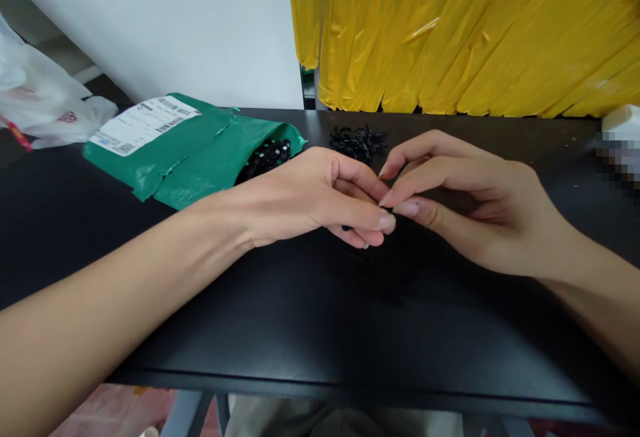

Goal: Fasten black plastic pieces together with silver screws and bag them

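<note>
Above the middle of the black table (280, 330), my left hand (315, 200) and my right hand (480, 207) meet at the fingertips. The left thumb is pressed toward its curled fingers, and the right thumb and forefinger pinch right beside it. Something small and dark seems to be between the fingertips, but the fingers mostly hide it. Just behind the hands lies a loose pile of small black pieces (357, 142). Left of it, a green plastic mailer bag (200, 150) lies with its torn mouth facing right, and black pieces with shiny round dots (273, 154) show inside.
A white shipping label (145, 124) is on the bag. At the far left is a white plastic bag (50, 90). A white panel (200, 24) and yellow plastic sheeting (450, 37) stand behind the table. A pale object (623, 120), partly blurred out, sits at the right edge.
</note>
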Available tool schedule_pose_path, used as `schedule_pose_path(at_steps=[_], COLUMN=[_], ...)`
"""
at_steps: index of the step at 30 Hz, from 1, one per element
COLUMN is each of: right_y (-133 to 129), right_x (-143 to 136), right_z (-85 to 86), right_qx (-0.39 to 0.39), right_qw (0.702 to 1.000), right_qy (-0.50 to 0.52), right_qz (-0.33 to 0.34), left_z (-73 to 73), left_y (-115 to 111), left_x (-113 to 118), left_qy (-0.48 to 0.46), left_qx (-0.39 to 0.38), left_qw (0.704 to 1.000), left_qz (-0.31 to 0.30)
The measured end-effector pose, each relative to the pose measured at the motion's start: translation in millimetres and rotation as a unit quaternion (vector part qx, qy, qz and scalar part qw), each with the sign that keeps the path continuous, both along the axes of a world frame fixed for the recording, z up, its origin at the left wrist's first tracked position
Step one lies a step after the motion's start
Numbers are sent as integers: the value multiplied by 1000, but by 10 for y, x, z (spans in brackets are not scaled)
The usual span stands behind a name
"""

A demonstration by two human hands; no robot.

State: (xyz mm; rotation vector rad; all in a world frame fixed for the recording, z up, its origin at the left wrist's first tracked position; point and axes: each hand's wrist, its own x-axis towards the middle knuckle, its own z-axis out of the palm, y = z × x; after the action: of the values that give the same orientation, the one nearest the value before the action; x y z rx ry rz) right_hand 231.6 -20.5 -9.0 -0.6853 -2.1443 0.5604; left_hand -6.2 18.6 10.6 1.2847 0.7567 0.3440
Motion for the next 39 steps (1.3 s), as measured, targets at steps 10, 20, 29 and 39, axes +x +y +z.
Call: schedule_pose_path(at_steps=[10,20,29,39], right_y=[20,71,38,16], right_x=[20,73,26,-13], right_z=[-76,-68,-60,-104], right_qx=[-67,-77,-126,-179], right_qw=[996,993,980,963], right_qy=[54,88,155,198], right_qz=[17,24,20,-26], left_z=[-58,-63,-67,-162], left_y=[30,40,-21,-58], left_x=[-29,-48,5,48], left_qy=[-42,-121,-70,-23], left_qx=[3,-77,75,392], left_qw=[999,988,995,901], left_qz=[7,-56,-11,187])
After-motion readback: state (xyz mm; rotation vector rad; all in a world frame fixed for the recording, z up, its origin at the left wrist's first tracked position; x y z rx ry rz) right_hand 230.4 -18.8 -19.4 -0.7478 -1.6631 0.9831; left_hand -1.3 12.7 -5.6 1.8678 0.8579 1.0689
